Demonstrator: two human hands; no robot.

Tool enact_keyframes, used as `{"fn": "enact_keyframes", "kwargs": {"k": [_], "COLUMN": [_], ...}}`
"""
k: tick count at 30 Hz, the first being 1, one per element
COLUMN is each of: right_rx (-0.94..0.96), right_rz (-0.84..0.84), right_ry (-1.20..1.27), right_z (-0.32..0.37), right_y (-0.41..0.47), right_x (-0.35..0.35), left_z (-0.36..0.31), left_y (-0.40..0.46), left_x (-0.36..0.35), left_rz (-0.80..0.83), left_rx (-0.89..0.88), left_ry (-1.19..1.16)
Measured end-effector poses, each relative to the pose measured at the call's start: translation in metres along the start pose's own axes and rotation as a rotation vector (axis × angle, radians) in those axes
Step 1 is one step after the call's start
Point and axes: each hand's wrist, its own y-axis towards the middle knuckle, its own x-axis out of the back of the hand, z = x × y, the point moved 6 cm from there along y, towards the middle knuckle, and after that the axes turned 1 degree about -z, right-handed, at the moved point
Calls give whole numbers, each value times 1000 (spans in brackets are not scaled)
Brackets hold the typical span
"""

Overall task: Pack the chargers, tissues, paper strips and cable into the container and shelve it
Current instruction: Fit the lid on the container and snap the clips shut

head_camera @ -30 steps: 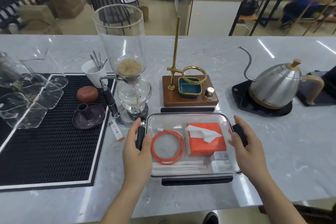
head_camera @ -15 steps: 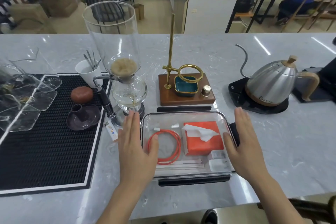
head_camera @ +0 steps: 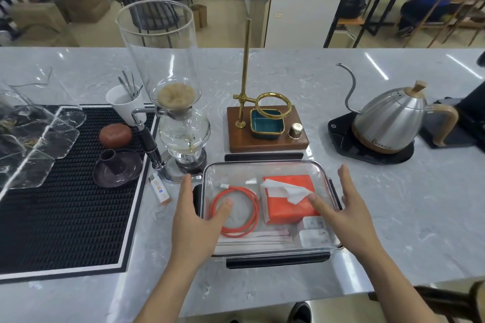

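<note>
Container: a clear rectangular lidded container with black clip latches (head_camera: 271, 169) sits on the grey marble counter (head_camera: 393, 204), just in front of the wooden drip stand with a brass ring (head_camera: 267, 136).
Contents: a coiled orange cable (head_camera: 253, 214) on the left, an orange tissue pack with a white tissue poking out (head_camera: 288, 198) in the middle, two white chargers (head_camera: 312, 232) at the near right, and white paper strips (head_camera: 254, 240) along the near wall.
Lid: it looks to be on (glare runs across the top), and the near latch (head_camera: 278, 262) appears folded down; I cannot tell whether the side latches are locked.
Left hand: the left hand (head_camera: 195, 220) is spread flat, holding nothing, its thumb over the left part of the lid above the cable.
Right hand: the right hand (head_camera: 343, 215) is likewise spread and empty, thumb over the tissue pack, fingers beyond the right rim.
Stage: packing seems finished; the shelving is not yet done.
Risk, latches: if a side clip is loose, lifting could let the lid pop and spill the chargers.
Risk, neighbours: the glass siphon brewer (head_camera: 181, 123) stands just beside the far left corner, so a careless swing on lifting might knock it (the steel gooseneck kettle (head_camera: 388, 123) is well apart).
Risk, grip: smooth plastic walls may slip unless both palms take hold evenly.
</note>
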Motion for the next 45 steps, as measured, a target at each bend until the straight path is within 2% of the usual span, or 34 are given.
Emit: {"fn": "enact_keyframes", "kwargs": {"k": [5, 14, 17, 21, 32, 41, 43, 45], "right_rx": [-100, -252, -271, -269, -294, -316, -300, -228], "right_rz": [66, 230, 311, 337, 396, 377, 346, 237], "right_ry": [232, 557, 616, 673, 740, 747, 697, 540], "right_z": [-14, -36, -38, -35, -16, -14, -13, -14], "right_y": [2, 7, 8, 7, -2, -4, -5, -3], "right_x": [-5, -16, -20, -20, -21, -21, -20, -14], "left_z": [13, 11, 11, 10, 2, 5, 3, 0], "left_y": [2, 5, 3, 3, -1, 0, -1, 0], "left_x": [-7, -14, -14, -12, -11, -9, -9, -7], "left_rz": [92, 216, 237, 242, 302, 273, 257, 211], "left_rx": [139, 189, 214, 227, 260, 251, 217, 148], "left_ry": [-236, -373, -424, -438, -444, -405, -370, -295]}}
